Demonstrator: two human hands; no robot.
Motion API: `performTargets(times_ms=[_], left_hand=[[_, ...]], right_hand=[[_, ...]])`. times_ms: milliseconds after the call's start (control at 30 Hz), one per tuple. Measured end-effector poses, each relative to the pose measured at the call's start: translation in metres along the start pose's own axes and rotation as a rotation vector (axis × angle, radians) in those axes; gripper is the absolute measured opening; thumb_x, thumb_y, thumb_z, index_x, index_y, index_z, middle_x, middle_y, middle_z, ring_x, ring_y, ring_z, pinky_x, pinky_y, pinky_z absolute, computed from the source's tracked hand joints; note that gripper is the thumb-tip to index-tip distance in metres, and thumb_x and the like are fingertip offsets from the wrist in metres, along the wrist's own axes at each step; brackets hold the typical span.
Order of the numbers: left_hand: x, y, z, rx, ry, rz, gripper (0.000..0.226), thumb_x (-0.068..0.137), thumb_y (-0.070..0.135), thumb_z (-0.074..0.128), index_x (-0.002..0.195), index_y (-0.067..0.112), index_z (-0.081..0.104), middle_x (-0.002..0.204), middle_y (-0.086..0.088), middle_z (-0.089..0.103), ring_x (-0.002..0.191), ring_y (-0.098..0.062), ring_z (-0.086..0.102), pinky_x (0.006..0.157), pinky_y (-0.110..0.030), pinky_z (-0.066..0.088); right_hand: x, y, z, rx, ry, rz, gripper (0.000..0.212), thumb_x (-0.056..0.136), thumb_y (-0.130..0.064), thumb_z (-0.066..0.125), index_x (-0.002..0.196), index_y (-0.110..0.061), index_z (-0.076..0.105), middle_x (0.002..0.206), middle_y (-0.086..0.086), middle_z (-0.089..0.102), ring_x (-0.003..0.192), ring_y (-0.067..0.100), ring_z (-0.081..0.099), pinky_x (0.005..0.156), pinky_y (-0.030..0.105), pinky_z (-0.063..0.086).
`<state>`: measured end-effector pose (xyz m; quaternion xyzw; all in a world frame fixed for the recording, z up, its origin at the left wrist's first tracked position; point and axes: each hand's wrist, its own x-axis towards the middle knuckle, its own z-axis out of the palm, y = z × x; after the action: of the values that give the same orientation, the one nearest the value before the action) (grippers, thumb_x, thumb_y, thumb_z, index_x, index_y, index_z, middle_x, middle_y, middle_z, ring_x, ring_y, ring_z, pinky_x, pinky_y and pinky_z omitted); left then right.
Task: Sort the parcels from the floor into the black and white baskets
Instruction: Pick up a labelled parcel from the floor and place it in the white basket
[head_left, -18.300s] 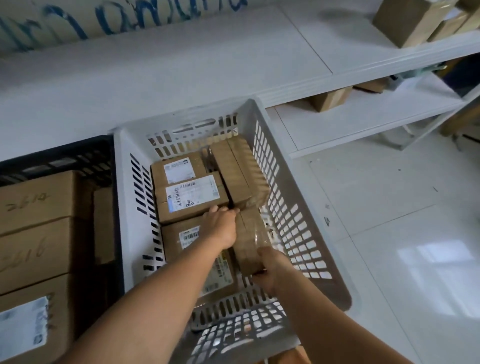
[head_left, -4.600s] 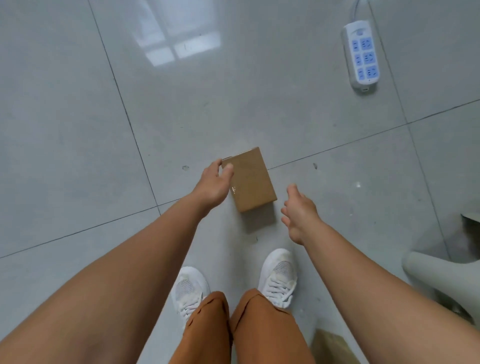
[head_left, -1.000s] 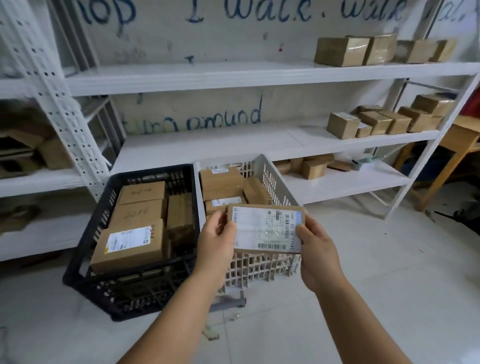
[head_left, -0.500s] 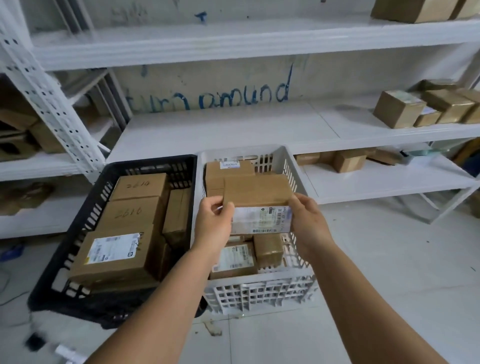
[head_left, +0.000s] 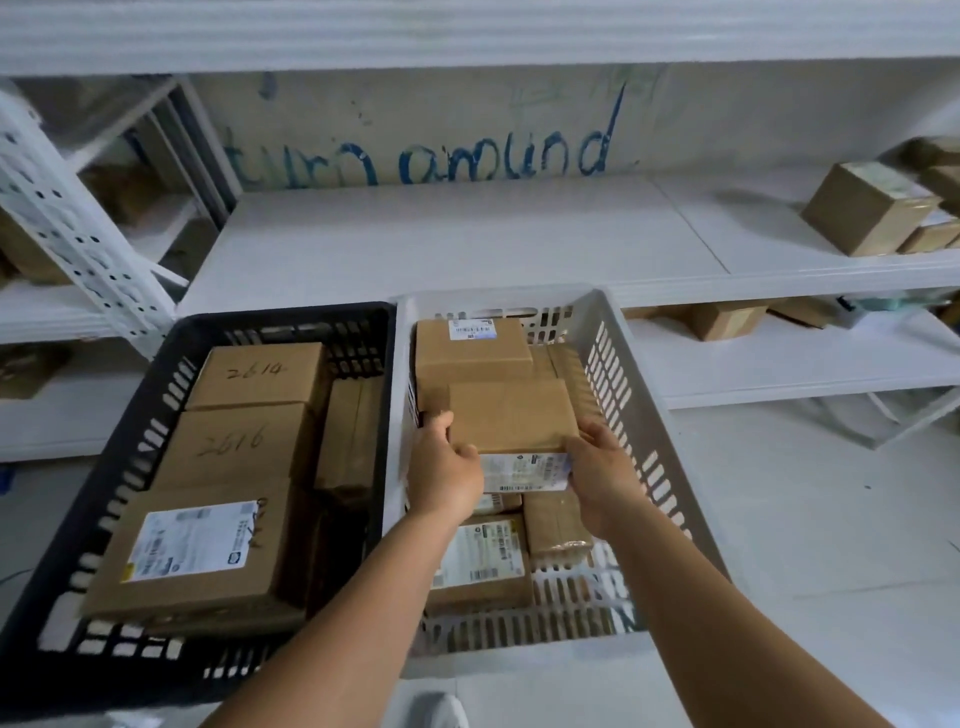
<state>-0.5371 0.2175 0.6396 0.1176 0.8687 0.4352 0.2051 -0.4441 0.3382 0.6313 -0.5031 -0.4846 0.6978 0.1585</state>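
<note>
The parcel (head_left: 511, 418) is pinched at its ends between the left hand (head_left: 445, 470) and right hand (head_left: 602, 475), held over the white basket (head_left: 639, 415). It'll probably wobble if it lands on the uneven boxes below. To the left of the hands, the black basket (head_left: 130, 447) has boxes marked "2614" and "2616". The wall says "turn around".

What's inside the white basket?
The white basket holds brown parcels, some labelled. Both hands lower another parcel in, covering what lies beneath.

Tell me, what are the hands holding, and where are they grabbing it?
A small cardboard parcel, held over the white basket. The left hand grips its left end, the right hand its right end.
</note>
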Motion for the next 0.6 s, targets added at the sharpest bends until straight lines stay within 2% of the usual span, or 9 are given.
performTargets(times_ms=[67,133,200,333,467,600], left_hand=[[0.011,-0.008,0.002,0.082,-0.038,0.012,0.055,0.095,0.014,0.047,0.147,0.023,0.031,0.144,-0.002,0.038,0.121,-0.023,0.051,0.096,-0.041,0.050],[0.020,-0.014,0.003,0.213,-0.078,0.041,0.058,0.095,0.013,0.048,0.149,0.021,0.026,0.146,-0.003,0.030,0.127,-0.023,0.043,0.104,-0.036,0.044],[0.027,-0.019,0.006,0.382,-0.097,0.086,0.062,0.094,0.015,0.051,0.148,0.020,0.023,0.148,-0.006,0.025,0.133,-0.025,0.033,0.109,-0.036,0.037],[0.034,-0.023,0.011,0.500,-0.146,0.050,0.070,0.094,0.012,0.051,0.151,0.021,0.013,0.159,-0.009,0.000,0.146,-0.029,0.005,0.118,-0.039,0.017],[0.041,-0.029,0.014,0.516,-0.171,0.045,0.077,0.093,-0.001,0.043,0.153,0.020,-0.001,0.157,-0.004,-0.024,0.146,-0.023,-0.016,0.117,-0.037,0.005],[0.048,-0.034,0.018,0.644,-0.182,0.162,0.085,0.088,-0.010,0.042,0.151,0.009,-0.011,0.156,-0.009,-0.028,0.142,-0.025,-0.029,0.117,-0.037,-0.006]], right_hand=[[0.013,0.010,0.012,-0.020,0.003,0.011,0.035,0.095,-0.008,0.047,0.127,-0.020,0.054,0.110,0.005,0.065,0.096,0.024,0.064,0.078,0.038,0.055],[0.024,0.017,0.023,-0.039,-0.001,0.015,0.038,0.095,-0.007,0.045,0.130,-0.021,0.053,0.112,0.003,0.064,0.103,0.025,0.063,0.088,0.042,0.054],[0.032,0.022,0.033,-0.062,0.006,0.024,0.033,0.096,-0.008,0.044,0.122,-0.025,0.054,0.110,0.000,0.065,0.104,0.024,0.062,0.094,0.044,0.052],[0.044,0.029,0.049,-0.085,0.023,0.029,0.036,0.097,-0.010,0.043,0.128,-0.026,0.053,0.106,-0.003,0.066,0.100,0.020,0.063,0.093,0.042,0.053],[0.052,0.034,0.062,-0.092,0.030,0.032,0.043,0.099,-0.006,0.040,0.138,-0.022,0.047,0.127,0.004,0.060,0.113,0.020,0.057,0.100,0.037,0.047],[0.059,0.030,0.072,-0.111,0.020,0.023,0.051,0.098,-0.005,0.039,0.147,-0.019,0.038,0.137,0.004,0.053,0.123,0.020,0.051,0.104,0.033,0.042]])
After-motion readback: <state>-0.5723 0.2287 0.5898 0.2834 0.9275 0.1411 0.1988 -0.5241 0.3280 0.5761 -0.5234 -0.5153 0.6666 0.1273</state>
